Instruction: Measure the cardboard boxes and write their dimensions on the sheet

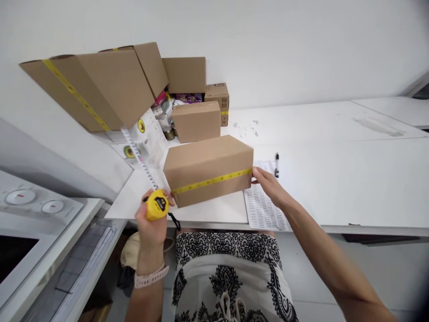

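A closed brown cardboard box sits near the front edge of the white table. My left hand is closed around a yellow tape measure case at the box's front left corner. Its yellow blade runs along the box's front face. My right hand pinches the blade's end at the box's right edge. A loose white stretch of tape curls up and back from the case.
Several more cardboard boxes are stacked at the back left, with small packaged goods among them. A printed sheet and a black marker lie right of the box. A white appliance stands at the left.
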The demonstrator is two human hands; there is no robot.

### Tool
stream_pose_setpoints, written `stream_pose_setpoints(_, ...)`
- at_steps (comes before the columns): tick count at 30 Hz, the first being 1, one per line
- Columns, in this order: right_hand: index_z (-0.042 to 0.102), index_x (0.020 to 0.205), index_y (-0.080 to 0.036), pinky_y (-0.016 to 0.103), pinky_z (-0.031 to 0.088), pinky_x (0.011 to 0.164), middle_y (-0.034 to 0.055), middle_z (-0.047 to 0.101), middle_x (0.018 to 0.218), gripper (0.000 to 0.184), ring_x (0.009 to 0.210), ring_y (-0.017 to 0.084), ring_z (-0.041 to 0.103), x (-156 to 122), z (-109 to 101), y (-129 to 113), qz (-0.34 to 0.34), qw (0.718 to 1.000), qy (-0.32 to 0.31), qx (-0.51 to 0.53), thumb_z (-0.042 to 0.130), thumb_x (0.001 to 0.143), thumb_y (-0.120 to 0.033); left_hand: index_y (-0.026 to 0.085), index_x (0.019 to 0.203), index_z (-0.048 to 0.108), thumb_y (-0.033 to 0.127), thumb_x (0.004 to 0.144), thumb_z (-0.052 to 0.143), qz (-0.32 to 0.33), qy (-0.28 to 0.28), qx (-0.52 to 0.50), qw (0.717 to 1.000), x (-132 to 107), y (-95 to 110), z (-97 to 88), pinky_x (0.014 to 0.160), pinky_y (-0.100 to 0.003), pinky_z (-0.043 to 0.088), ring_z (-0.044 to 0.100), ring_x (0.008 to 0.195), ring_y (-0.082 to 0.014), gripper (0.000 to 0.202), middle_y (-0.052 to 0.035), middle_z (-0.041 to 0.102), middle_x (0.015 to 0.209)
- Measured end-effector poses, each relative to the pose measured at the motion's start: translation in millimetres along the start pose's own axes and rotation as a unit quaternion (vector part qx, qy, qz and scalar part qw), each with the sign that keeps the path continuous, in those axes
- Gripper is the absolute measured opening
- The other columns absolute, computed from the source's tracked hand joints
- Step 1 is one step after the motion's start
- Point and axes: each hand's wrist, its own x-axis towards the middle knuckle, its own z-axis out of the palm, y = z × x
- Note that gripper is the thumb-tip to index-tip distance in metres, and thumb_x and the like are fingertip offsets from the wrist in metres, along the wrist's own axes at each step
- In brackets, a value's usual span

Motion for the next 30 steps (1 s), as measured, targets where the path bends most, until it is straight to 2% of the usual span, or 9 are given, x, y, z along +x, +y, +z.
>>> stream_pose_setpoints(4,0.067,0.123,-0.026,0.046,0.054,0.081,0.0128,0.067,0.124,0.050,0.104,0.031,0.063,-7,-9,-43,-0.049,0.993,0.052,-0.091,0.058,0.088,-0.060,0.020,0.082,0.068,0.051,0.069,0.067,0.089,-0.023,-0.010,0.996,14,40,23.8,0.060,-0.030,0.056,0.065,0.077,-0.0204,0.034,-0.0044,0.069,0.090)
stream_pose_setpoints(8,0.067,0.122,-0.022,0.039,0.053,0.065,0.0150,0.068,0.117,0.052,0.089,0.028,0.065,2,-8,-48,-0.029,0.991,0.076,-0.109,0.048,0.091,-0.060,0.020,0.087,0.067,0.046,0.073,0.066,0.078,-0.028,0.027,0.996,14,53,39.2,0.071,-0.038,0.058,0.066,0.068,-0.0197,0.029,-0.0031,0.071,0.080)
stream_pose_setpoints(11,0.060,0.132,-0.024,0.039,0.052,0.064,0.0137,0.066,0.121,0.057,0.085,0.025,0.065,7,0,-48,-0.026,0.986,0.095,-0.133,0.048,0.090,-0.059,0.020,0.094,0.065,0.038,0.075,0.065,0.140,0.009,0.066,0.988,-17,57,46.9,0.077,-0.040,0.058,0.067,0.062,-0.0193,0.026,-0.0022,0.073,0.078)
stream_pose_setpoints(14,0.049,0.142,-0.024,0.039,0.052,0.063,0.0137,0.062,0.127,0.063,0.082,0.024,0.064,3,11,-54,-0.027,0.986,0.089,-0.142,0.050,0.090,-0.060,0.021,0.104,0.066,0.048,0.077,0.068,0.174,-0.031,0.064,0.982,-65,57,54.6,0.086,-0.045,0.057,0.069,0.062,-0.0198,0.038,-0.0025,0.075,0.085)
stream_pose_setpoints(18,0.041,0.147,-0.027,0.039,0.053,0.061,0.0143,0.059,0.132,0.065,0.076,0.023,0.064,-7,23,-63,-0.043,0.988,0.056,-0.135,0.049,0.091,-0.059,0.024,0.107,0.066,0.051,0.079,0.073,-0.049,-0.129,0.039,0.990,-110,37,62.7,0.078,-0.044,0.060,0.072,0.063,-0.0209,0.039,-0.0048,0.074,0.091)
stream_pose_setpoints(21,0.050,0.140,-0.029,0.043,0.053,0.073,0.0120,0.061,0.130,0.053,0.084,0.025,0.063,-4,23,-70,-0.117,0.972,0.096,-0.178,0.047,0.094,-0.055,0.021,0.101,0.064,0.049,0.082,0.071,-0.180,-0.120,0.025,0.976,-120,15,64.9,0.076,-0.042,0.060,0.069,0.058,-0.0176,0.034,-0.0040,0.072,0.088)
stream_pose_setpoints(24,0.060,0.132,-0.030,0.047,0.050,0.090,0.0096,0.063,0.130,0.043,0.105,0.029,0.060,11,22,-83,-0.220,0.949,0.087,-0.208,0.040,0.099,-0.050,0.020,0.099,0.062,0.051,0.080,0.072,-0.226,-0.102,0.022,0.968,-120,5,67.3,0.072,-0.040,0.059,0.068,0.055,-0.0164,0.037,-0.0023,0.069,0.086)
stream_pose_setpoints(27,0.061,0.133,-0.030,0.051,0.041,0.105,0.0077,0.064,0.131,0.046,0.120,0.029,0.052,34,27,-99,-0.291,0.929,0.003,-0.228,0.035,0.101,-0.049,0.019,0.098,0.060,0.053,0.082,0.069,-0.238,-0.107,0.020,0.965,-117,10,74.3,0.071,-0.039,0.059,0.068,0.056,-0.0168,0.038,-0.0024,0.068,0.087)
stream_pose_setpoints(30,0.060,0.136,-0.027,0.050,0.036,0.110,0.0073,0.063,0.135,0.050,0.126,0.028,0.048,61,37,-108,-0.312,0.917,-0.078,-0.235,0.034,0.101,-0.051,0.019,0.098,0.058,0.052,0.086,0.063,-0.253,-0.117,0.009,0.960,-111,17,84.9,0.072,-0.040,0.059,0.069,0.056,-0.0165,0.036,-0.0029,0.067,0.090)
